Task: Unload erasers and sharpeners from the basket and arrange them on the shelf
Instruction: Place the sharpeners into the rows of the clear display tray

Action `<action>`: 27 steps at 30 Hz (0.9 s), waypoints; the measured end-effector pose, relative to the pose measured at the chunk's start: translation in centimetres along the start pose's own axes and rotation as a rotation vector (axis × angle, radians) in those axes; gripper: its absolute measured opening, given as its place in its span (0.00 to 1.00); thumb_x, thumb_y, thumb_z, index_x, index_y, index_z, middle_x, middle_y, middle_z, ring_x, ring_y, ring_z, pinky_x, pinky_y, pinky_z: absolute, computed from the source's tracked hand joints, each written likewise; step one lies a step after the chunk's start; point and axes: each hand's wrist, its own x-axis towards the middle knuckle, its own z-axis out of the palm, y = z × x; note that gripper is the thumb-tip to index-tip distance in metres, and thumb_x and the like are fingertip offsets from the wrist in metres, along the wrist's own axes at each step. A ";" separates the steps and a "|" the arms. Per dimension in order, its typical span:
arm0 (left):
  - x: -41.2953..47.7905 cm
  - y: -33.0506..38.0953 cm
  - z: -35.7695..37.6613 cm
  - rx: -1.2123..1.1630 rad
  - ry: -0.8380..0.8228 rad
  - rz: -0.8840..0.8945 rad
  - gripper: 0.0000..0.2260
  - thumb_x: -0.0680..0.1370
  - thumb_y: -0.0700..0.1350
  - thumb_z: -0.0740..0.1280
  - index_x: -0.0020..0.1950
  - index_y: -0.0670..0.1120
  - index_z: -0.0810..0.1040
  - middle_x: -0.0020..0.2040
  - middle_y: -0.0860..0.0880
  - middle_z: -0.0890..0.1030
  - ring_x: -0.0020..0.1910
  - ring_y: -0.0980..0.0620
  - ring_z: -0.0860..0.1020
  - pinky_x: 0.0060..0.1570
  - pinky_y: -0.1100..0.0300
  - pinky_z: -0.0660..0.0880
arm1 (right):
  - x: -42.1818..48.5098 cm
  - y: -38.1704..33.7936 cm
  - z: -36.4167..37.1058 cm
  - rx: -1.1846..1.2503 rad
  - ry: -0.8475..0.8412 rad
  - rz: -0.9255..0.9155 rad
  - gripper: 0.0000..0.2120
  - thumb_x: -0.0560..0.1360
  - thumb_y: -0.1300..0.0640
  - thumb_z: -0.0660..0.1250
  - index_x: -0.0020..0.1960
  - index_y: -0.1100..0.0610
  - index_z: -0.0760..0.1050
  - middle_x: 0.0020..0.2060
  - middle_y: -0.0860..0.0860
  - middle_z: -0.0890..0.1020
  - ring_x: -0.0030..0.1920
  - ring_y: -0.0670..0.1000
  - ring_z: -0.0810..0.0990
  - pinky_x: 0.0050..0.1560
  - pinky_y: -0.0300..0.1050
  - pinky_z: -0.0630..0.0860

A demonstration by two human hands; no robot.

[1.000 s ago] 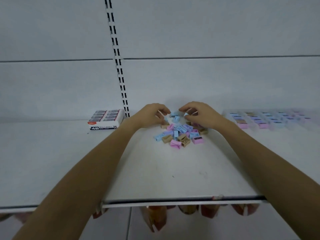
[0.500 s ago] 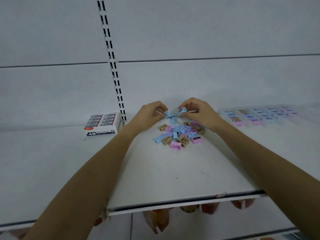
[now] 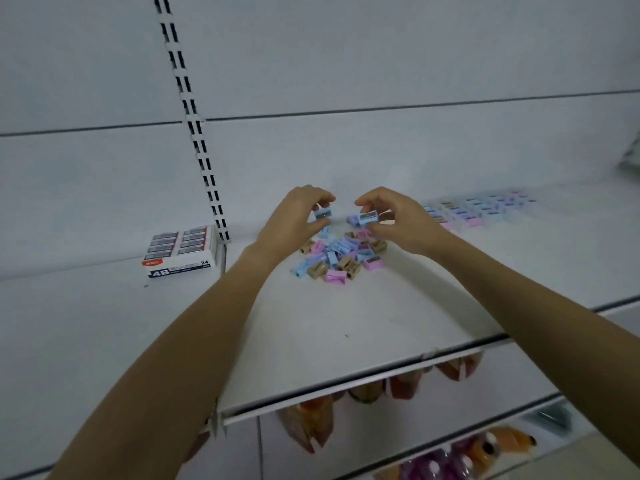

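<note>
In the head view, I am looking down at a white shelf [image 3: 311,341]. My left hand [image 3: 294,220] is just left of the middle of the frame. Its fingers are pinched on a small blue sharpener [image 3: 322,213], held up above the shelf. My right hand [image 3: 398,220] is just right of the middle. Its fingers are pinched on another blue sharpener [image 3: 367,216], also lifted up.

Right under my hands, in the middle of the frame, is a messy pile of sharpeners [image 3: 339,254] in blue, pink, purple and tan. They lie every which way and touch each other.

At the right of the frame, further back, I see neat rows of sharpeners [image 3: 481,209]. They are blurry, so I cannot count them. At the left, next to the slotted upright rail [image 3: 197,133], sits a box of erasers [image 3: 181,249] with "4B" on it.

I cannot see the basket at all.

I think the job is partly done. The eraser box is on the shelf and some rows are made. The pile still has to be lined up, so a lot is left.
</note>
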 end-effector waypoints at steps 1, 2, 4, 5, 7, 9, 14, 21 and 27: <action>0.2 0.2 -0.1 0.020 0.010 0.017 0.14 0.74 0.40 0.68 0.59 0.41 0.75 0.52 0.44 0.79 0.49 0.52 0.73 0.50 0.67 0.64 | -0.2 0.1 -0.2 -0.025 0.006 -0.009 0.15 0.72 0.66 0.67 0.54 0.52 0.73 0.44 0.46 0.76 0.48 0.49 0.76 0.50 0.37 0.73; 0.4 0.4 -0.2 0.035 0.019 0.031 0.14 0.74 0.40 0.68 0.59 0.41 0.76 0.52 0.44 0.78 0.48 0.53 0.72 0.49 0.68 0.63 | -0.3 0.3 -0.4 -0.050 0.013 -0.019 0.14 0.72 0.65 0.68 0.55 0.52 0.74 0.45 0.46 0.77 0.49 0.49 0.76 0.53 0.39 0.72; 1.1 1.1 -0.3 0.050 0.035 0.060 0.12 0.74 0.40 0.69 0.57 0.41 0.77 0.51 0.43 0.79 0.47 0.52 0.72 0.48 0.70 0.61 | -0.7 0.5 -1.0 -0.106 0.029 -0.041 0.12 0.72 0.63 0.68 0.55 0.53 0.75 0.47 0.45 0.78 0.51 0.48 0.76 0.55 0.40 0.71; 1.6 1.5 -0.3 0.060 0.032 0.076 0.12 0.74 0.40 0.68 0.57 0.41 0.77 0.51 0.43 0.79 0.47 0.52 0.72 0.47 0.71 0.60 | -1.0 0.7 -1.5 -0.137 0.033 -0.051 0.11 0.73 0.62 0.68 0.55 0.54 0.76 0.47 0.44 0.78 0.50 0.47 0.75 0.53 0.38 0.71; 2.6 2.4 -0.1 0.089 -0.004 0.113 0.12 0.75 0.40 0.68 0.58 0.42 0.77 0.51 0.43 0.78 0.46 0.54 0.71 0.47 0.71 0.60 | -1.5 1.2 -2.7 -0.186 0.038 -0.060 0.10 0.73 0.62 0.68 0.54 0.55 0.78 0.47 0.43 0.77 0.48 0.45 0.74 0.48 0.30 0.69; 3.7 3.6 0.3 0.105 -0.039 0.136 0.12 0.76 0.41 0.66 0.59 0.44 0.76 0.52 0.44 0.76 0.46 0.54 0.71 0.49 0.68 0.64 | -2.0 1.9 -4.3 -0.201 0.049 -0.039 0.10 0.74 0.63 0.67 0.54 0.57 0.78 0.47 0.45 0.78 0.46 0.44 0.74 0.45 0.24 0.67; 7.2 7.9 2.3 0.085 -0.063 0.129 0.09 0.77 0.43 0.64 0.57 0.44 0.77 0.52 0.45 0.74 0.43 0.53 0.72 0.50 0.61 0.70 | -4.3 4.8 -9.3 -0.197 0.092 -0.021 0.11 0.72 0.65 0.68 0.54 0.61 0.78 0.48 0.49 0.79 0.48 0.49 0.76 0.47 0.33 0.69; 11.9 17.2 9.8 0.118 -0.173 0.079 0.11 0.78 0.48 0.63 0.53 0.42 0.75 0.45 0.47 0.71 0.42 0.52 0.70 0.44 0.62 0.65 | -8.7 11.8 -16.0 -0.303 0.016 -0.028 0.11 0.73 0.65 0.66 0.55 0.58 0.79 0.52 0.52 0.81 0.49 0.51 0.76 0.44 0.24 0.65; 13.6 21.2 14.8 0.029 -0.114 -0.017 0.12 0.74 0.42 0.70 0.54 0.39 0.76 0.50 0.45 0.72 0.44 0.52 0.72 0.49 0.62 0.70 | -11.7 17.4 -21.3 -0.310 -0.006 0.010 0.11 0.73 0.65 0.66 0.54 0.57 0.79 0.51 0.51 0.81 0.47 0.48 0.75 0.44 0.25 0.65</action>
